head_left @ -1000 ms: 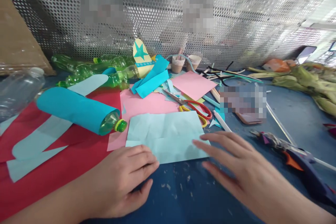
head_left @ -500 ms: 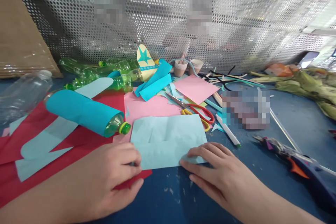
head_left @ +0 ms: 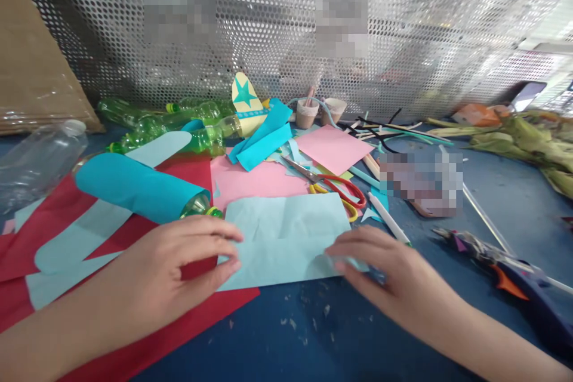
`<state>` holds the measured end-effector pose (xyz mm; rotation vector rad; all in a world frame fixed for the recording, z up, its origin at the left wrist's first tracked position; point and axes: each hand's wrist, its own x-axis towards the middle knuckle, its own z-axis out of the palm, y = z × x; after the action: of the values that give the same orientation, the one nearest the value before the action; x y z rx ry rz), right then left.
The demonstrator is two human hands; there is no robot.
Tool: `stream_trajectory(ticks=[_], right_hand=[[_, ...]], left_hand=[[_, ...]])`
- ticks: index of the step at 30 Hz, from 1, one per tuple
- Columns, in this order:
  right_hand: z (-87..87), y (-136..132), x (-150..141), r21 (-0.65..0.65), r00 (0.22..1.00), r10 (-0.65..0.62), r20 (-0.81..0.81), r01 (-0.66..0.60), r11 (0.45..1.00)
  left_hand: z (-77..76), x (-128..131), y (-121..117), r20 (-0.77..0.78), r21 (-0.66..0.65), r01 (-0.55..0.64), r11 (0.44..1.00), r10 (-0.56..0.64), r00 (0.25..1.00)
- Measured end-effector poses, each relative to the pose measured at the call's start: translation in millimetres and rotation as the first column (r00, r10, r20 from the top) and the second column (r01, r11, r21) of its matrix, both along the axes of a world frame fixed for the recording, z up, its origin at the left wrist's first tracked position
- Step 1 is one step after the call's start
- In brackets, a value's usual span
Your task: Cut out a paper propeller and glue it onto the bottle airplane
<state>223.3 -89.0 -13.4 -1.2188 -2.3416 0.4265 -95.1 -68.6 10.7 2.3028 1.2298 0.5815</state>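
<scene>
A pale blue sheet of paper (head_left: 282,250) with a crease across it lies flat in front of me. Over its left edge hovers my left hand (head_left: 192,256), thumb and fingers curved and apart. My right hand (head_left: 380,268) is at the right edge, its fingers bent and loosely parted above the paper, with a shadow under the fingertips. Whether those fingertips touch the sheet is hard to make out. Beyond my left hand lies a green bottle wrapped in blue paper (head_left: 134,185), its cap partly hidden by that hand. Red-and-yellow-handled scissors (head_left: 331,182) rest just behind the sheet.
Red paper (head_left: 197,334) and pink paper (head_left: 259,179) spread over the blue table (head_left: 286,334). A marker (head_left: 387,218) and a glue gun (head_left: 501,274) lie at right. Green bottles (head_left: 201,125), small cups (head_left: 307,113) and corn husks (head_left: 528,146) line the back, before a perforated metal panel (head_left: 268,30).
Both hands have lifted slightly and moved away from the lower edge of the pale blue sheet. My left hand now covers part of the bottle cap; my right hand has shifted right.
</scene>
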Motion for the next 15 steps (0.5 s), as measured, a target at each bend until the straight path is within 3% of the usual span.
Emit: stream_trajectory(ticks=[2,4,7,10,15], right_hand=[[-4.7,6.6,9.7,0.082,0.967,-0.255,0.010,0.253,0.964],[-11.0,11.8,18.9,0.142,0.909,-0.402,0.107,0.386,0.911],[-18.9,14.5,24.7,0.033,0.918,-0.361,0.164,0.361,0.932],[-21.4,13.2,21.0,-0.102,0.945,-0.317,0.082,0.324,0.940],[-19.7,11.7,14.7,-0.375,0.919,-0.373,-0.130,0.303,0.876]], left_hand=[[-3.5,-1.0,4.8,-0.162,0.078,0.046,0.996,-0.033,0.986],[-11.0,-1.7,5.4,-0.288,0.101,0.091,0.991,-0.058,0.956],[-21.7,-0.5,2.5,-0.362,0.099,0.139,0.985,-0.094,0.927],[-25.0,1.4,0.5,-0.372,0.123,0.156,0.980,-0.100,0.923],[-23.0,1.8,-0.1,-0.402,0.183,0.162,0.970,-0.076,0.912]])
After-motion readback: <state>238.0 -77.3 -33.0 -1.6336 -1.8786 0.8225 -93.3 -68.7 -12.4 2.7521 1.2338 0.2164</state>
